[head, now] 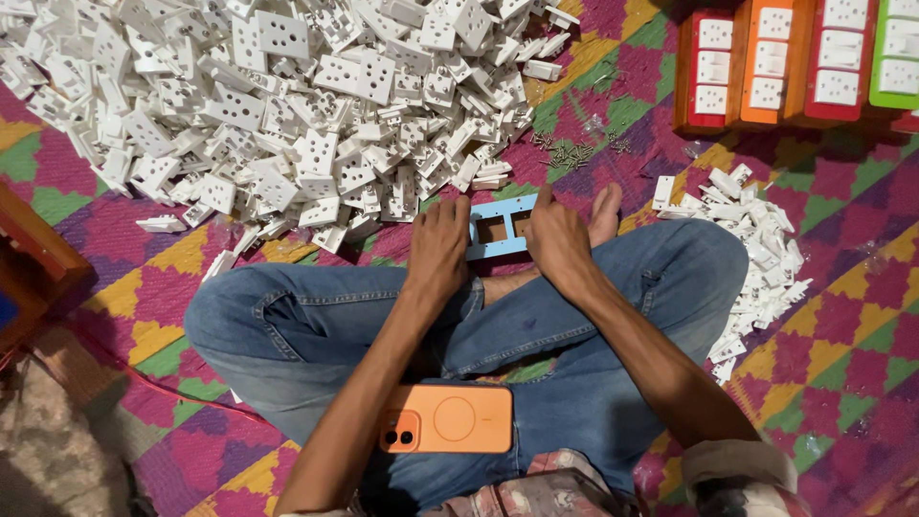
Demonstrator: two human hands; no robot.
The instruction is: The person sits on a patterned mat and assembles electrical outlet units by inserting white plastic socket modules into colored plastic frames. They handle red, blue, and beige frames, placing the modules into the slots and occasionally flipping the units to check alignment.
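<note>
The person sits cross-legged on a patterned mat of purple, yellow and green, and both hands are on a light blue frame (502, 228) with square openings that lies flat on the mat just in front of the crossed legs. The left hand (437, 247) lies over the frame's left end, fingers bent down and closed on its edge, so that end is hidden under the knuckles. The right hand (558, 239) covers the frame's right end, its fingers curled around it while the index finger points straight ahead, away from the body. Between the two hands the middle of the frame shows, with two of its openings bare. A bare foot (605, 213) pokes out just beside the right hand, touching or nearly touching it. Ahead and to the left spreads a big heap of white plastic socket parts (287, 105), its near edge close to the frame. A smaller pile of white pieces (756, 258) lies off to the right, beside the knee. A scatter of small screws (574, 151) sits beyond the frame, and finished boards in red, orange and green (795, 62) stand at the far right. An orange phone (448, 418) rests in the lap, on the jeans.
</note>
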